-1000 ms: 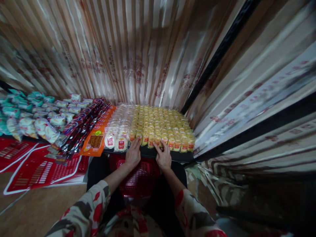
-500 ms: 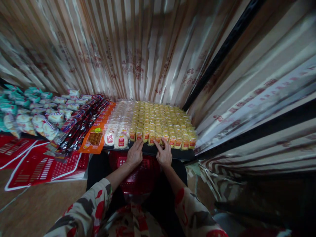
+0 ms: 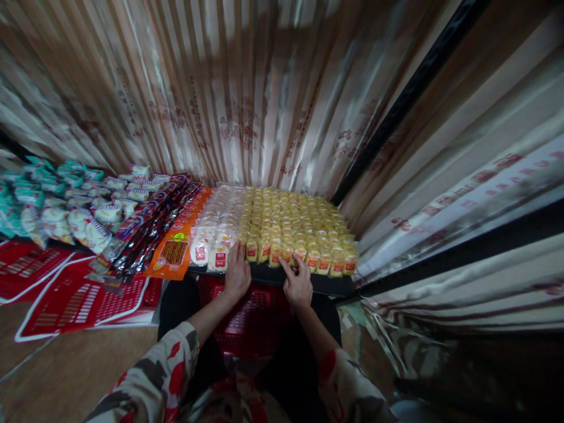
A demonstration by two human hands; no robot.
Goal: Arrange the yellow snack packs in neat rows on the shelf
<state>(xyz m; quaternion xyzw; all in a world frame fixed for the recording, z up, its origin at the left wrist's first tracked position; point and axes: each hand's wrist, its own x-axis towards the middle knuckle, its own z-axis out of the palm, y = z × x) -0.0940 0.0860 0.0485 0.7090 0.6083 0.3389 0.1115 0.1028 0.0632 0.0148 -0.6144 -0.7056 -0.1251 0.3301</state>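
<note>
Rows of small yellow wrapped snacks [image 3: 299, 217] stand close together on a black shelf [image 3: 317, 284]. My left hand [image 3: 238, 275] rests its outstretched fingertips at the front left corner of these rows, beside the white round crackers in clear wrappers [image 3: 215, 235]. It holds nothing that I can see. With thumb and fingers apart, my right hand [image 3: 298, 285] touches the front faces of yellow packs near the middle of the row. The packs right under its fingertips are partly covered.
Left of the crackers lie an orange snack bag [image 3: 176, 252], dark shiny packets [image 3: 145, 229], white packets [image 3: 90, 226] and teal packets [image 3: 30, 188]. A red basket [image 3: 247, 323] stands below the shelf. Red printed sheets [image 3: 83, 294] hang at the left; a pleated curtain [image 3: 264, 88] closes off the back.
My left hand has shifted from the front of the yellow packs toward their left corner by the crackers. My right hand stays at the front row. The view has tilted slightly.
</note>
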